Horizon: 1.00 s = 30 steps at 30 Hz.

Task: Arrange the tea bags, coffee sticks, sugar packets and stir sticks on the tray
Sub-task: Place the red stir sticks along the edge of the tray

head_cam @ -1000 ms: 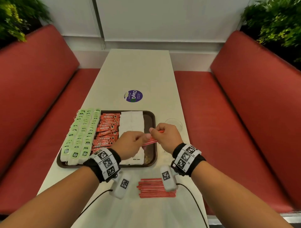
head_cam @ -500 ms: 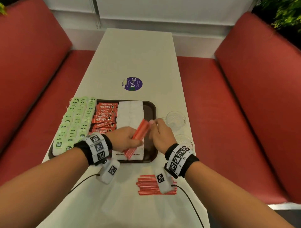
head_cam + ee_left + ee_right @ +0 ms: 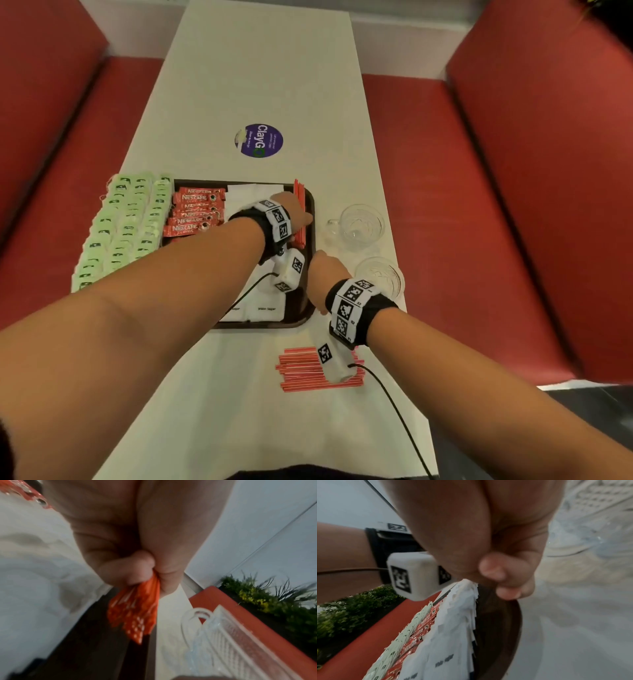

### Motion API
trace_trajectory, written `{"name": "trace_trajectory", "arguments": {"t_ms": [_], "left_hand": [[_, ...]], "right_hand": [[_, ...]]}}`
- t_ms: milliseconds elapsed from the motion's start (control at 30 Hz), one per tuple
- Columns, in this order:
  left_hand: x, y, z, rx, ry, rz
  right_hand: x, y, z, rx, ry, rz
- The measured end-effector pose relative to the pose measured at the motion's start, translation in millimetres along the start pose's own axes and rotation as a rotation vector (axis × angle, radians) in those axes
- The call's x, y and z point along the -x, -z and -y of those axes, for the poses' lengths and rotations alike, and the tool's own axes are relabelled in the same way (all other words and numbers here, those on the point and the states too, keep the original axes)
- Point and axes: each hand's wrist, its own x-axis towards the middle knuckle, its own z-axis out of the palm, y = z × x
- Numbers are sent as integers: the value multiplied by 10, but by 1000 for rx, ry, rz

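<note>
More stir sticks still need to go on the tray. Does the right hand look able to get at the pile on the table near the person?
Probably yes. The right hand holds nothing, and the loose stir sticks lie uncovered on the table just under its wrist; only the wrist camera hangs above them.

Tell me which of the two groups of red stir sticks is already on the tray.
The bundle of stir sticks along the tray's right edge, pinched by the left hand. The other pile of stir sticks lies on the table.

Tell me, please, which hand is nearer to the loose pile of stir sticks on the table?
Right. The right hand sits at the tray's near right corner, just beyond the pile. The left hand is farther up the tray, holding a bundle of sticks.
</note>
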Motion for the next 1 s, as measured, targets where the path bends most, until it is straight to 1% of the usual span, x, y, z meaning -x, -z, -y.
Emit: {"name": "trace_trajectory", "arguments": {"t_ms": [133, 367, 467, 600, 667, 767, 833, 933, 1000], "left_hand": [[-36, -73, -16, -185, -14, 14], [18, -52, -31, -224, -45, -35], [93, -28, -23, -292, -74, -36], [265, -23, 7, -361, -104, -88], [331, -88, 21, -389, -96, -71], [349, -232, 7, -448, -43, -14], [316, -267, 12, -432, -30, -13], [323, -226, 15, -383, -60, -22], [403, -185, 30, -357, -84, -53]], "right_hand": [[-30, -45, 29, 29, -8, 17], [-36, -57, 5, 25, -2, 36], [-20, -68, -11, 32, 7, 43], [-8, -81, -8, 71, 5, 69], [5, -72, -9, 67, -2, 82], [31, -67, -5, 47, 5, 81], [52, -68, -4, 43, 10, 81], [114, -48, -38, 25, 36, 67], [183, -22, -76, 25, 55, 62]]}}
